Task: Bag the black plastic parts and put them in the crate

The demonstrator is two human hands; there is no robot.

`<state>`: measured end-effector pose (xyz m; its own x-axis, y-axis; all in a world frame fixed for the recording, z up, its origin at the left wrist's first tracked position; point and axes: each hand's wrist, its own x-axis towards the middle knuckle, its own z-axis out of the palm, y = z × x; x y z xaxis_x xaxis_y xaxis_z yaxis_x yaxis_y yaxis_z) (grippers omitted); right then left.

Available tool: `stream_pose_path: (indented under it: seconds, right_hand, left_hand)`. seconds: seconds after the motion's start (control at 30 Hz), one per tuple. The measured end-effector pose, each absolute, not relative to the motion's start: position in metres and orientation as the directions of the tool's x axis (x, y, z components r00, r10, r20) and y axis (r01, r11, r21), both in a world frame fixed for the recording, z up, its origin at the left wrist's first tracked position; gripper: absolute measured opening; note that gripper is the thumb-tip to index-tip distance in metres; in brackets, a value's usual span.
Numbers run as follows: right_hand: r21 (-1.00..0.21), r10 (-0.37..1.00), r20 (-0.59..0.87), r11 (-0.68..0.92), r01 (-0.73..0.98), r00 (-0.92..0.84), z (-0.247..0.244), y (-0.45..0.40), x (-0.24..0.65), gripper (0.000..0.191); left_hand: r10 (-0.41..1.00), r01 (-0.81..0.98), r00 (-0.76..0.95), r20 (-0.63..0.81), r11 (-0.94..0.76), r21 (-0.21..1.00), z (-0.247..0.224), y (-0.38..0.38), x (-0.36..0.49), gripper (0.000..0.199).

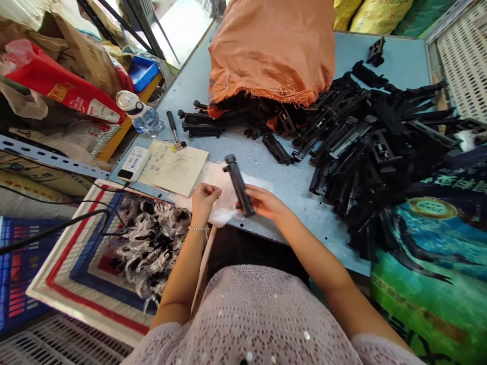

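Note:
My right hand [262, 202] grips a long black plastic part [239, 183], tilted, with a knob-like end at its top. Just to the left, the fingers of my left hand [204, 203] are pinched together at the edge of a thin clear plastic bag [225, 190]. More of these bags lie flat in a stack at the table's front edge, under both hands. A large heap of similar black parts [342, 132] covers the table's right side. Others spill from the mouth of an orange woven sack [272, 50].
A notepad [173, 167], a white device [134, 163], a dark-handled tool [173, 126] and a water bottle [141, 115] stand left on the blue table [297, 190]. Below left, a white basket [57, 263] contains bagged pieces. A green-blue sack [437, 284] stands at right.

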<state>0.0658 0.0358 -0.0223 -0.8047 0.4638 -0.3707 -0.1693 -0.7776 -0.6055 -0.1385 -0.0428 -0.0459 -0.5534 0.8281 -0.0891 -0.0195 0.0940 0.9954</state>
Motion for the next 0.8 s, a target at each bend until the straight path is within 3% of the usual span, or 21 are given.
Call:
stream_pose_path:
  seconds: [0.07, 0.13, 0.23, 0.3, 0.4, 0.53, 0.7, 0.8]
  right_hand:
    - [-0.607, 0.43, -0.373, -0.783, -0.134, -0.822, -0.031, 0.047, 0.03, 0.027]
    - [-0.629, 0.452, -0.425, -0.771, -0.103, -0.785, -0.04, 0.052, 0.014, 0.017]
    - [-0.646, 0.482, -0.489, -0.76, -0.069, -0.727, -0.048, 0.051, 0.023, 0.019]
    - [-0.67, 0.523, -0.478, -0.737, -0.093, -0.706, -0.046, 0.046, 0.039, 0.031]
    - [-0.7, 0.545, -0.406, -0.702, -0.134, -0.733, -0.036, 0.037, 0.055, 0.045]
    - [-0.76, 0.403, -0.45, -0.642, 0.104, -0.796, -0.032, 0.03, 0.052, 0.047]
    - [-0.825, 0.482, -0.523, -0.493, 0.276, -0.702, -0.041, 0.03, 0.034, 0.078]
    - [-0.75, 0.363, -0.512, -0.631, 0.199, -0.779, -0.042, 0.032, 0.023, 0.087]
  left_hand:
    - [0.841, 0.129, -0.541, -0.009, 0.093, 0.987, -0.041, -0.044, -0.143, 0.022]
    - [0.861, 0.392, -0.502, 0.076, 0.149, 0.908, -0.036, -0.049, -0.155, 0.005]
    - [0.916, 0.688, -0.39, 0.09, 0.225, 0.69, -0.032, -0.056, -0.172, 0.034]
    - [0.934, 0.729, -0.351, 0.073, 0.223, 0.647, -0.032, -0.057, -0.177, 0.043]
    - [0.928, 0.693, -0.36, 0.1, 0.194, 0.695, -0.033, -0.055, -0.175, 0.052]
    - [0.917, 0.682, -0.362, 0.166, 0.139, 0.718, -0.034, -0.059, -0.171, 0.061]
    - [0.89, 0.819, -0.377, 0.255, 0.193, 0.54, -0.034, -0.077, -0.17, 0.062]
    - [0.926, 0.879, -0.276, 0.256, 0.135, 0.458, -0.033, -0.087, -0.157, 0.064]
